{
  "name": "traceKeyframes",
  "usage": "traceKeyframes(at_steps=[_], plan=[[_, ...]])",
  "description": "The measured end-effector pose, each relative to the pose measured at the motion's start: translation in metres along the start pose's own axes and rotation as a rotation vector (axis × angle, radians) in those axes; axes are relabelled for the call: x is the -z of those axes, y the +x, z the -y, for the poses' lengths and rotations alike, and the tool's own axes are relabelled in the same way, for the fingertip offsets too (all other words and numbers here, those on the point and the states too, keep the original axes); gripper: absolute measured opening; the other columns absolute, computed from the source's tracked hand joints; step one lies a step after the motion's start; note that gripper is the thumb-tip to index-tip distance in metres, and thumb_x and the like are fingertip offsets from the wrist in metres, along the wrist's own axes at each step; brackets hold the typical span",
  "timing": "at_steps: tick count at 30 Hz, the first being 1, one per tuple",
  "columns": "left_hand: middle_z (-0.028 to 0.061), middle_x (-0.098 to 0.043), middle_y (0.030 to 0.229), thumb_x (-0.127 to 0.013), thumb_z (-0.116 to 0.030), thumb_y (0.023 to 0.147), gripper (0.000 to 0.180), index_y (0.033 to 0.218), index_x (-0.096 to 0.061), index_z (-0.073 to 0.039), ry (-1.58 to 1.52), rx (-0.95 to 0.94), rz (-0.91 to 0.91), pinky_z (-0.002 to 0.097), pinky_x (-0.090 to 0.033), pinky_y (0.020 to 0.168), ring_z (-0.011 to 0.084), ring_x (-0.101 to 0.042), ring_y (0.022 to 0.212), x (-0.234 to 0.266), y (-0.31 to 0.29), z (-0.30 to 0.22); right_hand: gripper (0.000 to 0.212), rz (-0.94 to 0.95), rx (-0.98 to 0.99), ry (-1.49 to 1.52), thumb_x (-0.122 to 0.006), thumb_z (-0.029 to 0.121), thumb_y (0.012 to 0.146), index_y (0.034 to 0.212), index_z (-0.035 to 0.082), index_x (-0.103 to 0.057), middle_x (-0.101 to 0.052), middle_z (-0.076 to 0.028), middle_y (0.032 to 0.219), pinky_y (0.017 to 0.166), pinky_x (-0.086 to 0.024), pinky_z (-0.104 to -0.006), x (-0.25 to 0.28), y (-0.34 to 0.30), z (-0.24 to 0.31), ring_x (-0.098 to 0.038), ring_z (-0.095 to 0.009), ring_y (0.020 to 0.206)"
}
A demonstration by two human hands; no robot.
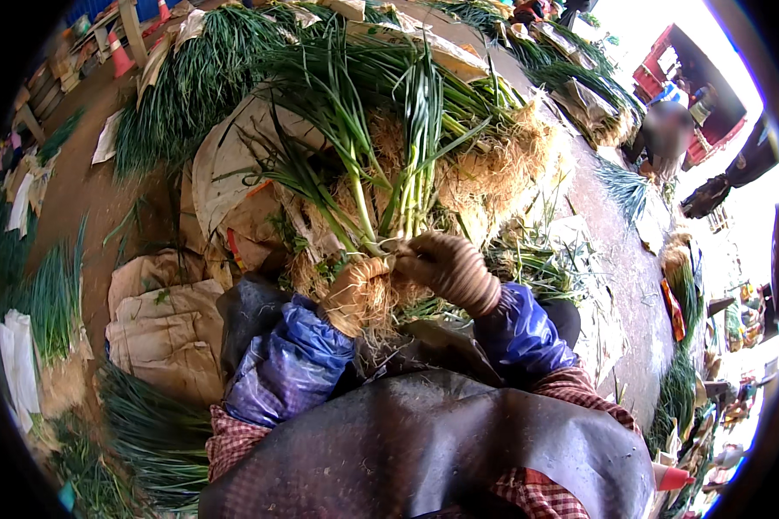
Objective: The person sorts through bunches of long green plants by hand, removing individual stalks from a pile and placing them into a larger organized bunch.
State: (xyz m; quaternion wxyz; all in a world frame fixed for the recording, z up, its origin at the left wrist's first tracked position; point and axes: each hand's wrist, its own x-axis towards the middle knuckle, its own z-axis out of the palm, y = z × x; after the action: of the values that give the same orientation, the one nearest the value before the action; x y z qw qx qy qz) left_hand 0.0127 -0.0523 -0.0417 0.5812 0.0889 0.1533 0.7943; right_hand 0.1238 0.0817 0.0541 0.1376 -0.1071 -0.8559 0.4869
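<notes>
In front of me, a few green onions stand upright, white stems down and long green leaves fanning away. My left hand, in a tan work glove, is closed around their lower ends, with pale stringy roots hanging beneath it. My right hand, in a brownish ribbed glove, has its fingers pinched at the stem bases, close against the left hand. The exact fingertip contact is partly hidden. Just beyond lies a large heap of green onions with tangled tan roots toward me.
A dark apron covers my lap. Folded tan sacks lie at left. More onion bundles spread over the ground. Loose leaves lie right of my hands. Farther right are another person and a red-sided truck bed.
</notes>
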Motion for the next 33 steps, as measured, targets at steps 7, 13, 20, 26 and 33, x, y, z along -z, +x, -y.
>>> traceKeyframes(at_steps=[7,13,20,26,33], plan=[[0.0172,-0.064,0.099,-0.053,0.000,0.091,0.020,0.109,-0.058,0.006,-0.151,0.051,-0.143,0.0352,-0.059,0.079,0.0268,-0.066,0.091,-0.027,-0.005,-0.004,0.049,-0.200,-0.089,0.729,-0.075,0.026,0.084,0.121,0.000,-0.054,-0.064,-0.009,0.101,0.083,-0.052,-0.0291,0.001,0.031,-0.038,-0.061,-0.016,0.091],[0.0180,-0.065,0.093,-0.054,0.001,0.089,0.017,0.103,-0.059,0.009,0.101,0.075,-0.243,0.0366,-0.060,0.073,0.0276,-0.067,0.084,-0.014,-0.006,0.000,0.023,0.033,-0.340,0.692,-0.073,0.009,0.082,0.100,-0.004,-0.065,-0.070,-0.011,0.095,0.077,-0.056,-0.0292,-0.021,0.034,-0.037,-0.068,-0.016,0.083],[0.0107,-0.066,0.086,-0.060,-0.001,0.086,0.017,0.102,-0.063,0.003,0.138,-0.055,-0.144,0.0302,-0.056,0.061,0.0217,-0.065,0.070,-0.028,-0.012,0.003,0.025,-0.288,-0.051,0.665,-0.069,0.015,0.087,0.107,0.002,-0.062,-0.067,-0.004,0.088,0.073,-0.049,-0.0257,-0.030,0.047,-0.018,-0.061,-0.012,0.079],[0.0097,-0.066,0.096,-0.057,0.002,0.084,0.024,0.107,-0.062,0.003,0.101,-0.126,-0.141,0.0289,-0.056,0.063,0.0175,-0.065,0.076,-0.026,-0.012,0.003,0.026,-0.129,-0.109,0.634,-0.064,0.028,0.092,0.099,0.003,-0.065,-0.068,-0.003,0.080,0.062,-0.049,-0.0244,0.001,0.042,-0.024,-0.062,-0.012,0.066],[0.0070,-0.066,0.085,-0.062,0.001,0.081,0.018,0.099,-0.064,0.001,0.253,-0.172,-0.245,0.0270,-0.055,0.063,0.0163,-0.064,0.074,-0.010,-0.004,0.006,0.035,-0.165,-0.231,0.478,-0.064,0.036,0.092,0.102,0.003,-0.065,-0.067,-0.002,0.080,0.056,-0.043,-0.0214,-0.001,0.015,-0.048,-0.060,-0.008,0.066]])
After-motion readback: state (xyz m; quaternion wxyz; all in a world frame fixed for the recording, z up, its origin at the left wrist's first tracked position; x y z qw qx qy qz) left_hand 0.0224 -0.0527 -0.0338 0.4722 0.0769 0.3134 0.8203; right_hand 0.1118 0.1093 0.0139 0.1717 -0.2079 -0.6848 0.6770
